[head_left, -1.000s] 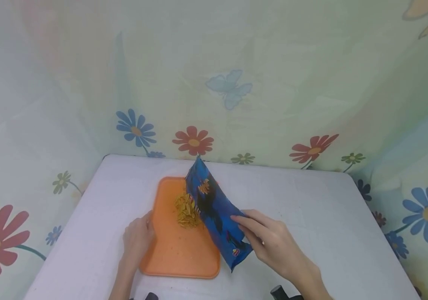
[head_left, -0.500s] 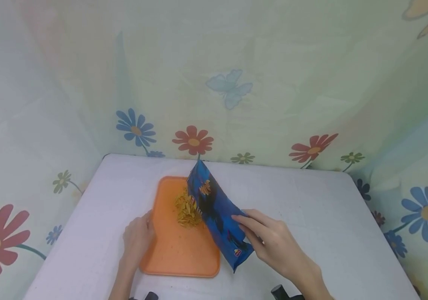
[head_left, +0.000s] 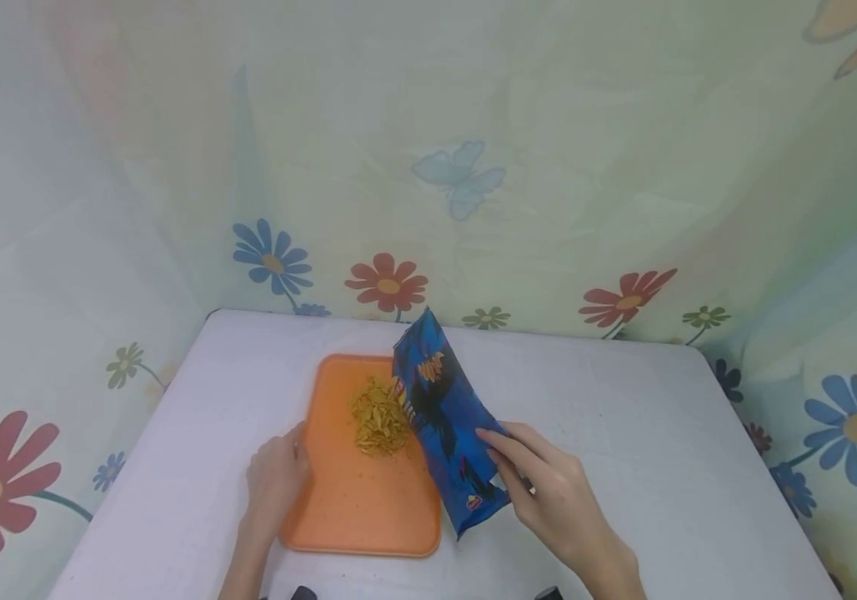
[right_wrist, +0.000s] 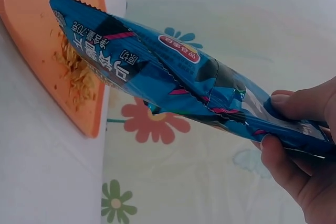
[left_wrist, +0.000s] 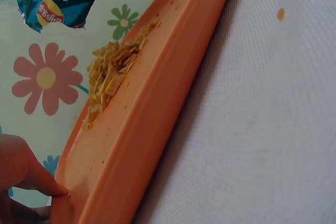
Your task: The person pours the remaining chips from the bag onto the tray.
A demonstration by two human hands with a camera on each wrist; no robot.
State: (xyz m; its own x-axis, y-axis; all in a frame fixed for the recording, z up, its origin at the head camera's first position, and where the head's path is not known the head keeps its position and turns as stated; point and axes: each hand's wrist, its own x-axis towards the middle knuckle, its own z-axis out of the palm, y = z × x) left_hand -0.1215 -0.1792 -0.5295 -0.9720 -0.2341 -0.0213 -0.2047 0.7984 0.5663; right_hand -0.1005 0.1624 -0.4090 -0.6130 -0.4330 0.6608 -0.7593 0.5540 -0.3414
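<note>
My right hand pinches a blue potato chip bag between thumb and fingers near its lower right side. The bag is tilted over the right part of an orange tray. A heap of broken yellow chips lies on the tray beside the bag; the right wrist view also shows the chips under the bag's far end. My left hand grips the tray's left edge, and in the left wrist view its fingertips pinch the rim.
A white cloth covers the table. One small crumb lies on it outside the tray. Behind and at both sides hangs a flowered backdrop. Dark wrist camera parts show at the bottom edge.
The bag has shifted right with my right hand, uncovering more of the chip heap and tray. My left hand and the tray have stayed in place.
</note>
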